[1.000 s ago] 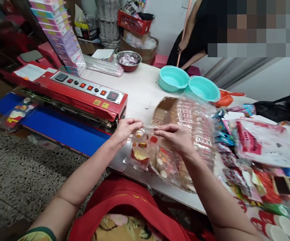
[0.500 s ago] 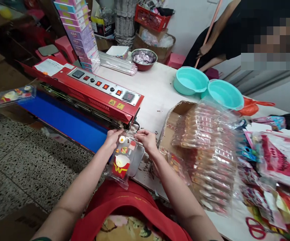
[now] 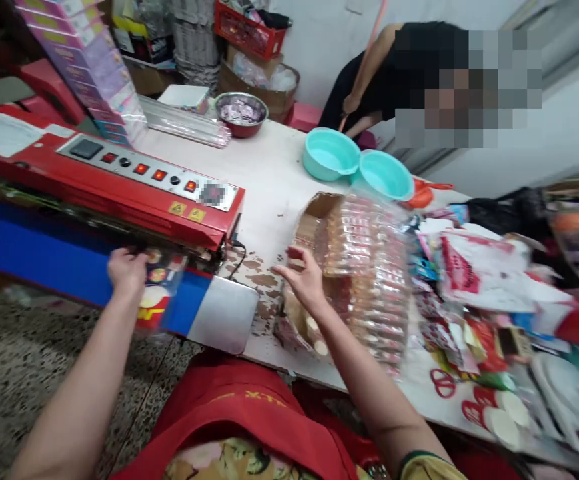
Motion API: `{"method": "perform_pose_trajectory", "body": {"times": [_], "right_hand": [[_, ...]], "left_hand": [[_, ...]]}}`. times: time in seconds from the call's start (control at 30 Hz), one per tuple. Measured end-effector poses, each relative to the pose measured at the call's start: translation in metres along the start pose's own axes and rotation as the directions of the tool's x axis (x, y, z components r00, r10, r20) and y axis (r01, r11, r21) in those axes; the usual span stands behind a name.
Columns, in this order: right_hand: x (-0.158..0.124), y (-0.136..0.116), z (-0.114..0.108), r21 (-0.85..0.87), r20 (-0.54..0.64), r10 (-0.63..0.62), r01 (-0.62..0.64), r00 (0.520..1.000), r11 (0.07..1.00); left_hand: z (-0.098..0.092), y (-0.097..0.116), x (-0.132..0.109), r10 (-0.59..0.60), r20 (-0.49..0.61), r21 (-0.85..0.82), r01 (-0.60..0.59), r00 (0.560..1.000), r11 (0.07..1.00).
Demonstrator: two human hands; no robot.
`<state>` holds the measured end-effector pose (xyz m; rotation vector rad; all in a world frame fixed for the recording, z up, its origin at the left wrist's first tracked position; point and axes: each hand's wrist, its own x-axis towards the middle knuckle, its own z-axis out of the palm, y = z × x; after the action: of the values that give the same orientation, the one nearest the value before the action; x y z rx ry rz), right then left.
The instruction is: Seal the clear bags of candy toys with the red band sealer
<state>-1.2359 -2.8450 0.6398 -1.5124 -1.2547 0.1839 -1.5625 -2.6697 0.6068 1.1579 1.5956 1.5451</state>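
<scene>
My left hand (image 3: 128, 272) is closed on the top edge of a clear bag (image 3: 155, 293) holding a red fries-shaped item and small food shapes. The bag is blurred and hangs over the blue belt (image 3: 59, 247) of the red sealing machine (image 3: 134, 193). Past the machine's right end, my right hand (image 3: 302, 275) is held up with fingers apart and nothing in them. It is beside a cardboard box (image 3: 314, 213), near rows of packed clear bags (image 3: 374, 267).
Two turquoise basins (image 3: 330, 155) and a metal bowl (image 3: 242, 115) stand at the back. A tall stack of boxes (image 3: 82, 67) rises behind the machine. Red scissors (image 3: 442, 383) and loose packets lie right. A person in black (image 3: 384, 80) bends beyond the table, holding a pole.
My left hand has moved left along the belt with the bag. My right hand has let go of the bag and opened near the box. The view has turned right.
</scene>
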Motion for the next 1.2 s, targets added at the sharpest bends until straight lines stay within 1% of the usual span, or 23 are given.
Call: {"method": "perform_pose_trajectory", "body": {"times": [0.03,0.07,0.1,0.13,0.2,0.27,0.33,0.4,0.47,0.5,0.6,0.67,0.7,0.73,0.77,0.83,0.9,0.93,0.97,1.0,1.1,1.13,1.2], "right_hand": [[-0.001,0.009,-0.035,-0.138,-0.037,-0.071,0.065,0.997,0.988],[-0.002,0.018,-0.07,-0.295,-0.053,-0.134,0.113,0.99,0.949],[-0.002,0.029,-0.102,-0.453,-0.041,-0.178,0.141,0.983,0.88],[-0.002,0.04,-0.13,-0.588,-0.017,-0.195,0.148,0.981,0.795],[0.003,0.061,-0.173,-0.768,0.013,-0.165,0.115,0.986,0.63],[0.01,0.079,-0.197,-0.843,0.016,-0.105,0.07,0.994,0.533],[0.019,0.087,-0.206,-0.842,0.041,-0.089,0.082,0.995,0.533],[0.025,0.082,-0.206,-0.767,0.104,-0.155,0.178,0.982,0.616],[0.028,0.064,-0.204,-0.607,0.148,-0.246,0.284,0.958,0.742],[0.028,0.051,-0.202,-0.509,0.143,-0.271,0.305,0.952,0.805],[0.024,0.001,-0.194,-0.264,0.069,-0.253,0.262,0.965,0.928],[0.019,-0.033,-0.185,-0.167,0.031,-0.242,0.244,0.97,0.955],[0.016,-0.047,-0.179,-0.128,0.031,-0.25,0.252,0.968,0.959],[0.014,-0.061,-0.172,-0.094,0.044,-0.264,0.267,0.964,0.959],[0.011,-0.072,-0.164,-0.066,0.063,-0.281,0.285,0.958,0.956],[0.007,-0.087,-0.146,-0.023,0.119,-0.313,0.318,0.942,0.948],[0.005,-0.094,-0.128,0.007,0.188,-0.329,0.334,0.925,0.942],[0.006,-0.095,-0.121,0.009,0.228,-0.337,0.344,0.914,0.939],[0.007,-0.094,-0.115,0.0,0.277,-0.346,0.36,0.896,0.933],[0.008,-0.091,-0.11,-0.022,0.337,-0.357,0.386,0.871,0.922],[0.012,-0.079,-0.099,-0.124,0.559,-0.347,0.49,0.753,0.863],[0.012,-0.075,-0.095,-0.141,0.619,-0.331,0.515,0.712,0.845],[0.011,-0.07,-0.085,-0.129,0.679,-0.316,0.532,0.662,0.837]], "left_hand": [[-0.003,-0.002,0.003,0.131,-0.124,0.14,-0.114,0.984,0.984],[-0.005,-0.005,0.002,0.262,-0.197,0.251,-0.21,0.945,0.945],[-0.004,-0.007,-0.002,0.372,-0.229,0.335,-0.285,0.9,0.898],[-0.002,-0.008,-0.011,0.46,-0.208,0.371,-0.366,0.863,0.854],[0.007,-0.008,-0.039,0.561,-0.091,0.34,-0.504,0.823,0.794],[0.02,-0.006,-0.072,0.6,0.046,0.256,-0.59,0.798,0.766],[0.032,-0.004,-0.102,0.587,0.157,0.186,-0.608,0.794,0.772],[0.041,-0.001,-0.123,0.561,0.235,0.145,-0.599,0.794,0.787],[0.046,0.004,-0.138,0.552,0.293,0.109,-0.601,0.781,0.792],[0.048,0.007,-0.144,0.552,0.315,0.082,-0.601,0.772,0.795],[0.054,0.03,-0.162,0.507,0.395,-0.033,-0.539,0.766,0.842],[0.06,0.054,-0.174,0.433,0.476,-0.135,-0.423,0.765,0.896],[0.063,0.068,-0.18,0.4,0.527,-0.199,-0.349,0.75,0.916],[0.066,0.082,-0.185,0.381,0.583,-0.269,-0.272,0.717,0.924],[0.069,0.097,-0.188,0.378,0.642,-0.339,-0.195,0.667,0.92],[0.073,0.122,-0.191,0.383,0.76,-0.434,-0.03,0.524,0.901],[0.072,0.136,-0.189,0.347,0.863,-0.415,0.126,0.366,0.901],[0.07,0.138,-0.187,0.316,0.898,-0.381,0.183,0.307,0.906],[0.067,0.137,-0.184,0.284,0.92,-0.347,0.223,0.27,0.911],[0.063,0.133,-0.18,0.257,0.931,-0.32,0.245,0.258,0.915],[0.05,0.109,-0.17,0.205,0.937,-0.28,0.253,0.284,0.926],[0.045,0.099,-0.167,0.183,0.941,-0.257,0.251,0.283,0.933],[0.036,0.084,-0.163,0.14,0.949,-0.21,0.234,0.283,0.949]]}}
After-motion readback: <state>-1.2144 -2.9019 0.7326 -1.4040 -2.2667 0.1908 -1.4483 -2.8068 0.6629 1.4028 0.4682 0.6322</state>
